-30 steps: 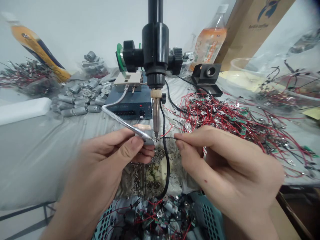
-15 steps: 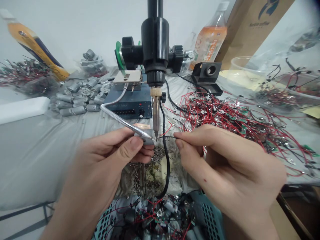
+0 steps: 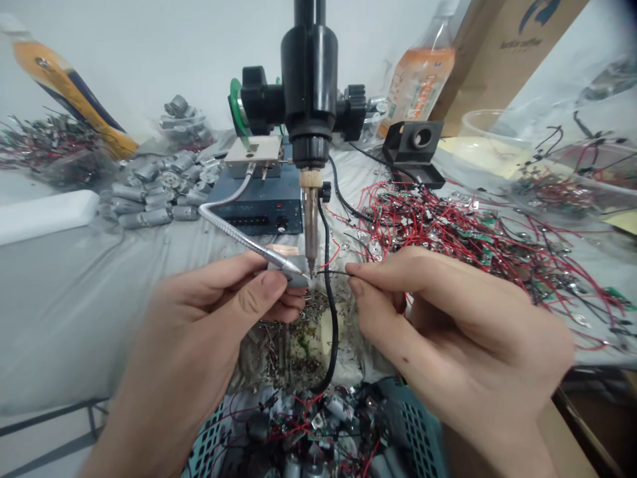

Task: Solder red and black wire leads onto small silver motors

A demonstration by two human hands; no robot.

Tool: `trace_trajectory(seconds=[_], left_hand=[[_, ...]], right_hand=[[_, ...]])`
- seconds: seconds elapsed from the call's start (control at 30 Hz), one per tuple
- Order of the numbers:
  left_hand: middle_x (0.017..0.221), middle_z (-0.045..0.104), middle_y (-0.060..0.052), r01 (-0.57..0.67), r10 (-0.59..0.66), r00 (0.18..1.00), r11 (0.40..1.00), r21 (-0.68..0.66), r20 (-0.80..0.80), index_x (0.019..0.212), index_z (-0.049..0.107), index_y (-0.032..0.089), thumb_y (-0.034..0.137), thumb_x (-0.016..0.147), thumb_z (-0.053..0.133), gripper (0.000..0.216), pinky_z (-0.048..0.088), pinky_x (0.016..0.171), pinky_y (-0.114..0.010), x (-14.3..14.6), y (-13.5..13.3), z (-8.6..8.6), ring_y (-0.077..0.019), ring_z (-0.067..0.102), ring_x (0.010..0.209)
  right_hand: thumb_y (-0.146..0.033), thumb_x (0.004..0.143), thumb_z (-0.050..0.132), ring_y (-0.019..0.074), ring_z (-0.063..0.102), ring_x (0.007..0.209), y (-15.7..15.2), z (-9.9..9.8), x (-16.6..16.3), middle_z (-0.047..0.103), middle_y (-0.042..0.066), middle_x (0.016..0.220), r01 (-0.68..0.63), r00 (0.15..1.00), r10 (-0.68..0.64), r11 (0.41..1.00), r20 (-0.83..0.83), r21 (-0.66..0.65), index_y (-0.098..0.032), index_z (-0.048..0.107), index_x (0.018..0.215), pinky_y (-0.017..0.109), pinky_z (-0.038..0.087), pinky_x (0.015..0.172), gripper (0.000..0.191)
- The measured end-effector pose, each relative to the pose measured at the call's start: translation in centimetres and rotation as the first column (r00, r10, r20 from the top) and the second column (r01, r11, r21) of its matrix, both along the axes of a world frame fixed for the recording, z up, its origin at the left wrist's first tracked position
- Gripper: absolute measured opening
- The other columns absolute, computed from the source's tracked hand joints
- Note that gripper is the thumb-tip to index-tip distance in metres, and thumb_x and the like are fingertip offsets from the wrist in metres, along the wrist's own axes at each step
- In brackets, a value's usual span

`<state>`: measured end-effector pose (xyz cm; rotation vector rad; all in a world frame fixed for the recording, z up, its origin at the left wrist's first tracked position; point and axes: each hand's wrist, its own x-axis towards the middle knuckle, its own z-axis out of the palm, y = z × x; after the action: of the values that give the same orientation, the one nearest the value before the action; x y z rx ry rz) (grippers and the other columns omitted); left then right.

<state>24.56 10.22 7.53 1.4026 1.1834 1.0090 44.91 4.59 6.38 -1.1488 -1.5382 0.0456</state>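
My left hand (image 3: 213, 325) is closed round a small grey cylindrical motor (image 3: 296, 281), its end turned toward the tip of a mounted soldering iron (image 3: 311, 219). A bendable metal solder feed tube (image 3: 239, 238) slants down over the motor, its nozzle close to the iron tip. My right hand (image 3: 448, 332) pinches a thin black wire (image 3: 332, 272) between thumb and forefinger. The wire's free end points left to the motor end under the tip; whether it touches is too small to tell.
A teal basket (image 3: 421, 431) of wired motors stands below my hands. Red and black wires with circuit boards (image 3: 428, 226) pile up at right. Grey motors (image 3: 159, 192) lie at left, beside the blue soldering station (image 3: 259, 206). A black cable (image 3: 332, 332) hangs behind the wire.
The view has shifted very slightly. Both hands keep nearly the same place and hold, with the motor and the wire at the iron tip.
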Motion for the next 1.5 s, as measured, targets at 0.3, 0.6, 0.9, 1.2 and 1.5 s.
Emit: trace_trajectory(seconds=[0.3, 0.6, 0.9, 1.2, 1.5], left_hand=[[0.095, 0.093, -0.006, -0.053, 0.055, 0.998, 0.996, -0.072, 0.033, 0.097, 0.097, 0.028, 0.053, 0.088, 0.098, 0.026, 0.071, 0.071, -0.02, -0.36, -0.07, -0.58, -0.0214, 0.088, 0.077], [0.099, 0.093, -0.007, -0.045, 0.053, 0.995, 0.994, -0.098, 0.08, 0.096, 0.097, 0.027, 0.051, 0.085, 0.103, 0.028, 0.073, 0.074, -0.023, -0.44, 0.16, -0.62, -0.0221, 0.087, 0.08], [0.089, 0.091, -0.002, -0.013, 0.019, 0.995, 0.998, -0.062, 0.098, 0.09, 0.096, 0.028, 0.044, 0.093, 0.097, 0.016, 0.069, 0.07, -0.014, -0.08, 0.04, -0.16, -0.0155, 0.085, 0.074], [0.095, 0.092, -0.003, 0.026, -0.021, 0.995, 0.998, -0.052, 0.099, 0.093, 0.096, 0.03, 0.047, 0.098, 0.094, 0.017, 0.069, 0.074, -0.016, -0.39, 0.13, -0.53, -0.0173, 0.086, 0.079], [0.091, 0.091, -0.004, -0.001, 0.005, 0.997, 0.999, -0.051, 0.073, 0.093, 0.096, 0.028, 0.045, 0.097, 0.095, 0.018, 0.069, 0.071, -0.016, -0.42, -0.14, -0.51, -0.017, 0.085, 0.076]], right_hand=[[-0.007, 0.106, 0.072, 0.0076, 0.066, 0.067, -0.14, -0.1, 0.0, 0.078, -0.003, 0.082, 0.012, 1.0, -0.012, 1.0, 0.02, -0.003, -0.021, 0.076, 0.096, 0.026, 0.058, 0.066, 0.017], [-0.006, 0.104, 0.071, 0.0115, 0.065, 0.063, -0.03, -0.11, 0.06, 0.079, -0.001, 0.082, 0.0, 1.0, 0.0, 1.0, 0.019, -0.006, -0.024, 0.075, 0.095, 0.031, 0.059, 0.062, 0.02], [-0.006, 0.102, 0.072, 0.0102, 0.066, 0.065, 0.1, 0.06, 0.08, 0.079, -0.001, 0.082, -0.022, 1.0, 0.022, 1.0, 0.01, -0.008, -0.022, 0.075, 0.094, 0.028, 0.057, 0.063, 0.018], [-0.007, 0.102, 0.073, 0.0094, 0.065, 0.063, 0.04, 0.09, 0.04, 0.075, -0.003, 0.076, -0.014, 1.0, 0.014, 1.0, -0.017, 0.006, -0.021, 0.076, 0.094, 0.028, 0.055, 0.061, 0.017], [-0.009, 0.104, 0.072, 0.0107, 0.064, 0.062, -0.08, 0.09, -0.09, 0.073, -0.003, 0.075, -0.006, 1.0, 0.006, 1.0, -0.011, 0.003, -0.022, 0.077, 0.094, 0.03, 0.056, 0.061, 0.018]])
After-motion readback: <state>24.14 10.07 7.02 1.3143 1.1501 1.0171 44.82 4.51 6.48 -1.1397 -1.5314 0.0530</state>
